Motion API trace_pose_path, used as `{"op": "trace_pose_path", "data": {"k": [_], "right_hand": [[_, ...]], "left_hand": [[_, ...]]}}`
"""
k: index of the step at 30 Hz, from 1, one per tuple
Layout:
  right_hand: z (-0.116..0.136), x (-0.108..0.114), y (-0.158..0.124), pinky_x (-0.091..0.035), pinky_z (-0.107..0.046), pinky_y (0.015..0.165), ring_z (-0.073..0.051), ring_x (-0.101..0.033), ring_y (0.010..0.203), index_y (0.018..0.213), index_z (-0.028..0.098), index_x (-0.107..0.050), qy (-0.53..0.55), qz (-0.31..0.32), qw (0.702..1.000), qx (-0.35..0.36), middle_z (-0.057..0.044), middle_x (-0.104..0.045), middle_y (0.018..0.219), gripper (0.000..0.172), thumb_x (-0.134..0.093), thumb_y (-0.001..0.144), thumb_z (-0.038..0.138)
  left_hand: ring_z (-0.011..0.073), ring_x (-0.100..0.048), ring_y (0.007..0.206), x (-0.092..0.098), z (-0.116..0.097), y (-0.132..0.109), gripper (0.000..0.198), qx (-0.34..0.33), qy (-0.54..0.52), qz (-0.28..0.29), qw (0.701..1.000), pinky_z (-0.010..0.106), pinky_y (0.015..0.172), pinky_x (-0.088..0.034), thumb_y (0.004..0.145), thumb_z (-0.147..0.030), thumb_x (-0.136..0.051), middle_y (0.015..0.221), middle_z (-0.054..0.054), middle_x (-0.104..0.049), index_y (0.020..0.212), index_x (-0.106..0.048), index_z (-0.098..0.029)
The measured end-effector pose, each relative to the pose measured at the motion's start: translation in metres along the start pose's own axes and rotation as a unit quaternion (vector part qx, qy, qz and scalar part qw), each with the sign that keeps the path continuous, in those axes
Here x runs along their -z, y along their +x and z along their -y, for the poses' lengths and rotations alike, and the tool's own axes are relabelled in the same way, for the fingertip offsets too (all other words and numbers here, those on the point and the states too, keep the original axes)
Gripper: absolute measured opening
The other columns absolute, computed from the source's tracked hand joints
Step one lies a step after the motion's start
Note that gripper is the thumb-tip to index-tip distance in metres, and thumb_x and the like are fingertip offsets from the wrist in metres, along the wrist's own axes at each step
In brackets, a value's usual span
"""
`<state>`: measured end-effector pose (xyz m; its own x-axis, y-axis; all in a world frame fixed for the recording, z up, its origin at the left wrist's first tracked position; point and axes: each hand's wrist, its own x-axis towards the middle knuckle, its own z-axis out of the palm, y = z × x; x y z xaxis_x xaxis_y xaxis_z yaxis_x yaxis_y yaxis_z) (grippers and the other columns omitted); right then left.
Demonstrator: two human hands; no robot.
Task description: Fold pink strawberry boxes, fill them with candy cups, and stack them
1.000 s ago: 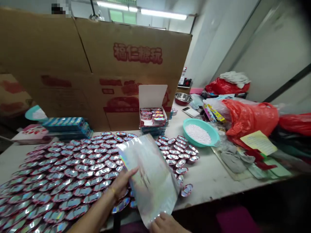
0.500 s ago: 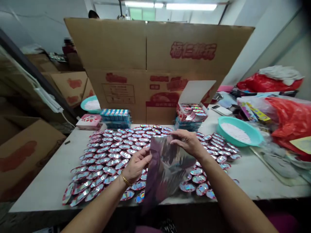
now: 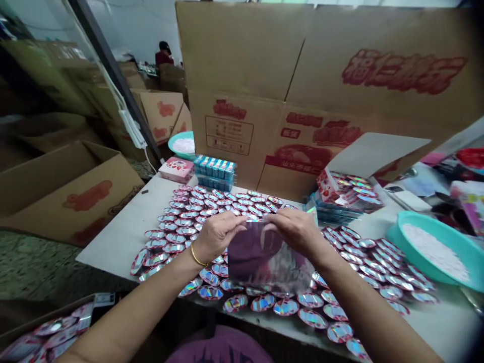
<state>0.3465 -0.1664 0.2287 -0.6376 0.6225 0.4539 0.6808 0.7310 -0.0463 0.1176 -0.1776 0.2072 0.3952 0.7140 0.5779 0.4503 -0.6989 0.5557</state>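
In the head view, the right hand [image 3: 298, 233] has moved in toward the left hand [image 3: 216, 236], both pinching the shiny sheet [image 3: 251, 257] by its top edge above the bench [image 3: 117, 234], where many shiny-topped cups [image 3: 235, 303] remain outside the partly filled open box [image 3: 327, 187].

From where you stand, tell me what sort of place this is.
Probably a packing workshop: rows of shiny-topped packs cover much of a table, a printed carton stands behind, and an open cardboard box sits at left.
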Motion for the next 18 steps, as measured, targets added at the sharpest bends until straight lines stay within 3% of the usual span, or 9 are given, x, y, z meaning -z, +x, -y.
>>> {"op": "trace_pose_path", "data": {"k": [3,7,9,12,15,18], "right_hand": [[-0.004,-0.014,0.002,-0.03,-0.022,0.057,-0.012,-0.052,0.062,0.075,0.017,-0.062,-0.037,0.038,0.998,0.014,-0.004,-0.059,0.064,0.046,-0.039,0.084,0.055],[-0.006,-0.026,0.006,-0.025,-0.023,0.05,-0.01,-0.05,0.052,0.061,0.016,-0.057,-0.009,0.093,0.995,0.033,-0.003,-0.056,0.055,0.054,-0.033,0.084,0.059],[-0.007,-0.019,0.01,-0.024,-0.024,0.049,-0.01,-0.049,0.049,0.059,0.016,-0.057,0.03,0.125,0.99,0.051,-0.002,-0.056,0.053,0.054,-0.03,0.087,0.055],[-0.007,0.009,0.016,-0.026,-0.024,0.05,-0.009,-0.048,0.048,0.06,0.019,-0.057,0.094,0.166,0.977,0.099,0.0,-0.055,0.052,0.051,-0.03,0.089,0.05],[-0.011,0.032,0.019,-0.027,-0.024,0.048,-0.009,-0.049,0.048,0.064,0.021,-0.058,0.075,0.157,0.979,0.105,0.0,-0.056,0.054,0.046,-0.037,0.085,0.056],[-0.019,0.019,0.017,-0.027,-0.025,0.049,-0.011,-0.049,0.049,0.06,0.022,-0.055,-0.039,0.091,0.994,0.054,-0.001,-0.055,0.052,0.051,-0.034,0.082,0.062]], "left_hand": [[0.0111,-0.057,0.071,-0.005,0.007,-0.009,0.019,0.012,0.032,0.007,0.999,0.022,0.067,-0.045,0.084,-0.024,-0.049,0.076,0.004,-0.063,0.093,-0.064,-0.015],[0.0112,-0.057,0.07,-0.005,0.004,-0.016,0.02,0.057,0.082,0.022,0.995,0.022,0.067,-0.044,0.086,-0.025,-0.047,0.073,0.004,-0.063,0.083,-0.063,-0.015],[0.0108,-0.057,0.067,-0.001,-0.006,-0.017,0.022,0.078,0.1,0.03,0.991,0.021,0.065,-0.042,0.086,-0.026,-0.045,0.07,0.003,-0.062,0.078,-0.062,-0.015],[0.0082,-0.055,0.058,0.009,-0.024,-0.017,0.024,0.097,0.053,0.04,0.993,0.018,0.058,-0.04,0.087,-0.027,-0.043,0.064,0.0,-0.061,0.076,-0.061,-0.015],[0.007,-0.055,0.057,0.018,-0.027,-0.018,0.024,0.114,-0.021,0.026,0.993,0.017,0.057,-0.04,0.088,-0.027,-0.042,0.064,0.0,-0.061,0.078,-0.061,-0.015],[0.0073,-0.055,0.057,0.022,-0.002,-0.028,0.025,0.169,-0.042,0.005,0.985,0.017,0.057,-0.04,0.087,-0.028,-0.044,0.063,0.0,-0.062,0.077,-0.063,-0.015]]}}
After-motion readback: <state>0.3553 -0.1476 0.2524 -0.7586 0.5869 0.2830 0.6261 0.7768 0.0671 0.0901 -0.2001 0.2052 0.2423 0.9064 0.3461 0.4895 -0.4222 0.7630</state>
